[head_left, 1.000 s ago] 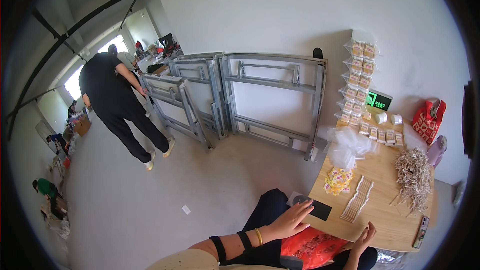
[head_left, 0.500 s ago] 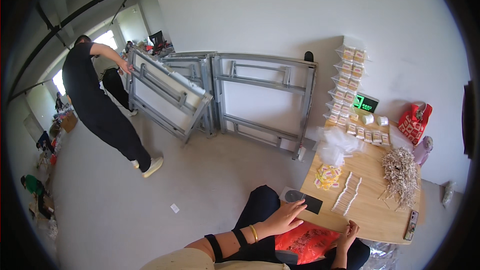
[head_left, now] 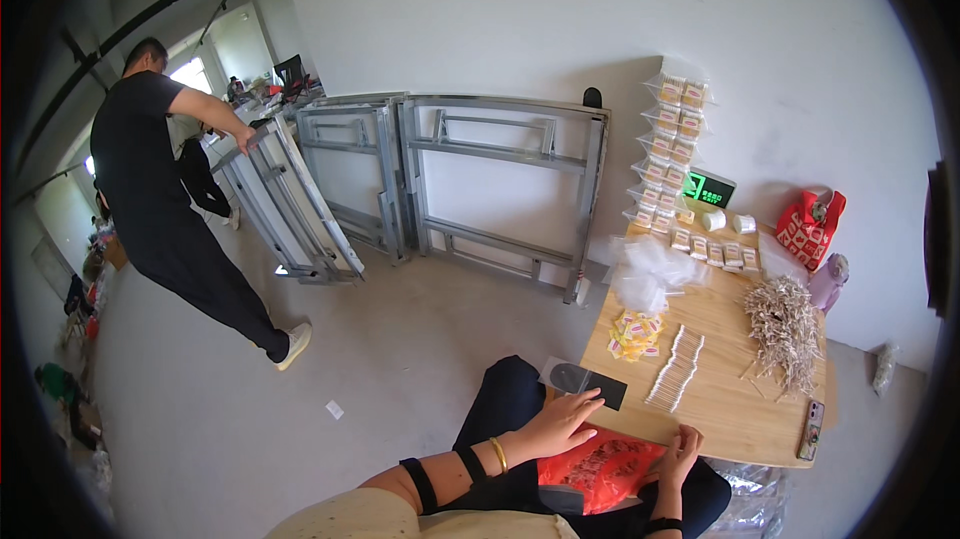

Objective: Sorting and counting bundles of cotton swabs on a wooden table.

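My left hand (head_left: 560,421) is open, fingers stretched out at the table's near edge. Its fingertips lie at a flat black rectangle (head_left: 608,392), beside a clear sheet. At the same edge, to the right, my right hand (head_left: 681,454) has its fingers curled in; whatever they hold is hidden. Below both hands, a red plastic bag (head_left: 600,467) lies across my lap. Beyond them a row of white cotton swabs (head_left: 677,369) runs over the wooden table (head_left: 725,419). Small yellow printed cards (head_left: 636,335) are heaped to the left of the row.
Clear plastic bags (head_left: 648,276), a tall stack of filled packets (head_left: 672,154) and a heap of thin sticks (head_left: 782,327) occupy the table. A phone (head_left: 811,429) lies at its right corner. Left, a person in black (head_left: 165,179) grips a folded metal-framed table (head_left: 290,201).
The person in black has pulled the folded table left, away from the others, and turned it. My view has shifted slightly; my left hand stays near the black rectangle.
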{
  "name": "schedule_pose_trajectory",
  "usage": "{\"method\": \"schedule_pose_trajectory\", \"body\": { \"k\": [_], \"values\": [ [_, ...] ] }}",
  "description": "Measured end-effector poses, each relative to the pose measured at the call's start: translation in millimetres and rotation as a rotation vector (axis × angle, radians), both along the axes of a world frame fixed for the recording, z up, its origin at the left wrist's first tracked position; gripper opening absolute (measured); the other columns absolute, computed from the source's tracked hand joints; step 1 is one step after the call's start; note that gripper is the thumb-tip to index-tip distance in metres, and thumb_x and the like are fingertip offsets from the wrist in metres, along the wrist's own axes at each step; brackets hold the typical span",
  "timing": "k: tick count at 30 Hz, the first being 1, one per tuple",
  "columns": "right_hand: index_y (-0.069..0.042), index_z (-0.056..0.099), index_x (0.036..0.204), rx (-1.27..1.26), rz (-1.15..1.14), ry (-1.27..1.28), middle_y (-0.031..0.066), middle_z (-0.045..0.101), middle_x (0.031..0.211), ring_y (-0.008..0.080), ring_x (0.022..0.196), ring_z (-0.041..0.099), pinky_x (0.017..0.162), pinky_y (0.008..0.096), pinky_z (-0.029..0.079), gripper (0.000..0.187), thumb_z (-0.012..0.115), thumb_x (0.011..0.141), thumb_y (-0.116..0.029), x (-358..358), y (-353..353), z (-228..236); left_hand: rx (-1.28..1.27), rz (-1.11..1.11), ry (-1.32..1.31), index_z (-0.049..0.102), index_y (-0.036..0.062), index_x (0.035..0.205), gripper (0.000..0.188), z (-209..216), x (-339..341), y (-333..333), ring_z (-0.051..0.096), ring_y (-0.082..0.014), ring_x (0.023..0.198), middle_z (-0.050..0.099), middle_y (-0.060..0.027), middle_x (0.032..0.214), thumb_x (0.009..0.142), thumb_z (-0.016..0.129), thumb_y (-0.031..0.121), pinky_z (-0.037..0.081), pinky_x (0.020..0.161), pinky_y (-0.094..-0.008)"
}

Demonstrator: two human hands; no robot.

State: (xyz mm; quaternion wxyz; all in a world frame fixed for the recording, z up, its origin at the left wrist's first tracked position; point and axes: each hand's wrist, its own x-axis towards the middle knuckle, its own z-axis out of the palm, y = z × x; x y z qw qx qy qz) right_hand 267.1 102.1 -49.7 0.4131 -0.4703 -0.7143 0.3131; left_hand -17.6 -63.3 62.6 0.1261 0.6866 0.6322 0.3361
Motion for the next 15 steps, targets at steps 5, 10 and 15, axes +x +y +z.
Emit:
{"method": "schedule_pose_trajectory", "body": {
  "k": [5, 10, 15],
  "values": [
    [0.001, 0.062, 0.115, 0.008, 0.007, 0.004, 0.0175, 0.057, 0.118, 0.031, 0.099, 0.063, 0.089, 0.0382, 0.053, 0.024, 0.055, 0.093, 0.002, -0.2, 1.1, -2.2, -0.013, 0.003, 0.01, 0.045, 0.0018, 0.147, 0.059, -1.9, 1.2, -0.2, 0.051, -0.037, 0.136, 0.042, -0.0199, 0.156, 0.098, 0.069, 0.022, 0.044, 0.112, -0.0451],
    [0.001, 0.063, 0.114, 0.078, -0.014, 0.005, 0.0173, 0.058, 0.116, 0.0318, 0.098, 0.063, 0.088, 0.039, 0.053, 0.023, 0.055, 0.093, 0.002, 7.7, 2.6, -8.1, 0.005, -0.011, -0.006, 0.046, 0.0017, 0.146, 0.058, -8.4, 2.0, 0.9, 0.051, -0.0374, 0.136, 0.043, -0.0208, 0.155, 0.097, 0.069, 0.022, 0.045, 0.111, -0.0459],
    [0.001, 0.067, 0.109, -0.052, -0.085, 0.036, 0.0199, 0.062, 0.114, 0.0353, 0.108, 0.064, 0.097, 0.0402, 0.051, 0.019, 0.059, 0.093, 0.0, 4.6, -2.7, 3.0, -0.023, -0.016, -0.013, 0.053, 0.0012, 0.139, 0.052, 3.1, 1.7, 5.5, 0.053, -0.0406, 0.133, 0.05, -0.0243, 0.148, 0.096, 0.069, 0.026, 0.046, 0.108, -0.0471]
  ]
}}
